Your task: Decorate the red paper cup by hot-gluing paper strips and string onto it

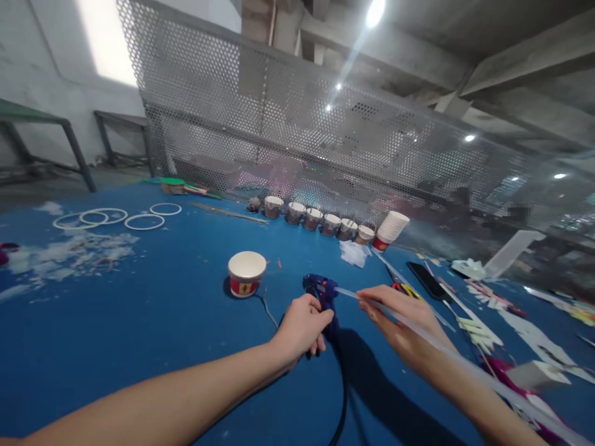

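Observation:
My left hand [304,325] is closed around the handle of a blue glue gun [321,286], whose black cord trails toward me. A long translucent glue stick [418,329] is pinched in my right hand [402,313]. Its far end meets the back of the glue gun; how deep it sits inside I cannot tell. Left of the gun, a red-and-white paper cup [246,274] stands upright on the blue table. A thin grey wire [268,310] runs from near the cup to my left wrist.
Several filled cups [313,218] line the back, beside a leaning stack of paper cups [392,228]. White rings [144,222] and scraps [77,254] lie left. Pliers [409,290], a phone [428,282] and paper strips [534,334] lie right. A perforated metal screen [279,105] rises behind.

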Motion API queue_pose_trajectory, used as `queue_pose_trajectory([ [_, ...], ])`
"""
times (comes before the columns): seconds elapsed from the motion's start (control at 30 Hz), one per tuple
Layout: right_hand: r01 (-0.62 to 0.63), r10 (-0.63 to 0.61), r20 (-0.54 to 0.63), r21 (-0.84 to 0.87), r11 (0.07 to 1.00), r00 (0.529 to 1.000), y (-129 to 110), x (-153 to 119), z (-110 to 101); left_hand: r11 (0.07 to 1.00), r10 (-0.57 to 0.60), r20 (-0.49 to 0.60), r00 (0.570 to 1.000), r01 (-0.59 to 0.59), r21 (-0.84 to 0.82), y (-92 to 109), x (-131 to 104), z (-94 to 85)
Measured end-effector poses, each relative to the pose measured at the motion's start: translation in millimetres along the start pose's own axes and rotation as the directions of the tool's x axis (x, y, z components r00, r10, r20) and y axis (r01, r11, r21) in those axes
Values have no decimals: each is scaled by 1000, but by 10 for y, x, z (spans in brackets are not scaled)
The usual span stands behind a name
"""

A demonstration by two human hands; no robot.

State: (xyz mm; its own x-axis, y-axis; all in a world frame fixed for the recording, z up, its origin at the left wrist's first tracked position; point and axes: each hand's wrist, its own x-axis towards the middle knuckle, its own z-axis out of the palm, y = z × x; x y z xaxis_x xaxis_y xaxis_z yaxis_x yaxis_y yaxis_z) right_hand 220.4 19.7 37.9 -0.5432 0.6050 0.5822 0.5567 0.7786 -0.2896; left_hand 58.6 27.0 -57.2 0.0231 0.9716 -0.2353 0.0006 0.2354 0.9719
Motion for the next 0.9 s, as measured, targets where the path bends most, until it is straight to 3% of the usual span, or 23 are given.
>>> queue_pose_trajectory([
  [0.1, -42, 42, 14, -34, 999, 999, -4, 40, 39, 1000, 4, 7, 1000, -4, 1, -7, 23, 10],
  [0.27, -126, 125, -64, -14, 992, 990, 42, 31, 136, 1000, 2, 17, 1000, -2, -5, 2, 44, 15],
  [0.47, -18, 19, -62, 19, 1000, 998, 1, -24, 166, 999, 6, 9, 1000, -5, -42, 4, 52, 12],
  [0.57, -28, 30, -108, 20, 999, 994, 7, -90, 233, 998, 9, 8, 1000, -8, -70, -22, 77, 12],
  [0.73, -196, 208, -152, 90, 976, 966, 72, -203, 389, 981, -33, 54, 998, 43, -191, -5, 92, 11],
  [0.9, -365, 401, -172, 208, 908, 900, 58, -195, 467, 952, -100, 142, 985, 137, -275, 76, 101, -19],
])
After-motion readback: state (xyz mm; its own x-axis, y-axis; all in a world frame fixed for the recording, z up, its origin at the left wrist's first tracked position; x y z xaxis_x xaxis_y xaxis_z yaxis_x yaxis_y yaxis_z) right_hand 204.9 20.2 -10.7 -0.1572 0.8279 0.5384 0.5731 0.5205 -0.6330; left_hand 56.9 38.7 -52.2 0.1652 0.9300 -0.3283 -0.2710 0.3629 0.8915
